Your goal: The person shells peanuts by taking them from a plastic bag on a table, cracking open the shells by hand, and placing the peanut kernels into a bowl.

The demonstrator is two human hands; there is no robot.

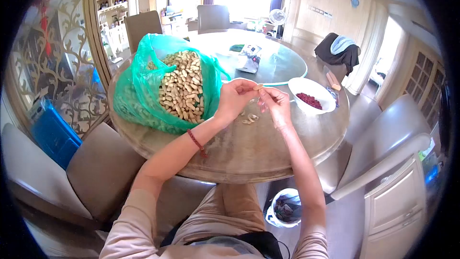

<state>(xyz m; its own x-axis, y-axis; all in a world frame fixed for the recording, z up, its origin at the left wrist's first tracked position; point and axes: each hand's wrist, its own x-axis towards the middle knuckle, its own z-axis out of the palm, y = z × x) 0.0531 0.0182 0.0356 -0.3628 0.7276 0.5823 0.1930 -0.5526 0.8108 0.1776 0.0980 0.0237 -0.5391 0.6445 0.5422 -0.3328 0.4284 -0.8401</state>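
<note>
Both hands meet above the round table, pinching a peanut (258,87) between their fingertips. My left hand (235,97) is closed on its left side, and a red braided band circles that wrist. From the right, my right hand (276,105) is closed on the same peanut. Beneath the hands, a few empty peanut shells (249,118) lie on the wood. Left of my left hand stands a green plastic bag (139,93), open and full of unshelled peanuts (181,88). A white bowl (298,85) with red shelled kernels (309,100) sits to the right of my right hand.
The round table (239,160) carries a glass turntable (282,62) with a plastic package (249,58) on it. A lined trash bin (284,208) stands on the floor below the table edge. Chairs flank me, one left (103,170) and one right (390,139).
</note>
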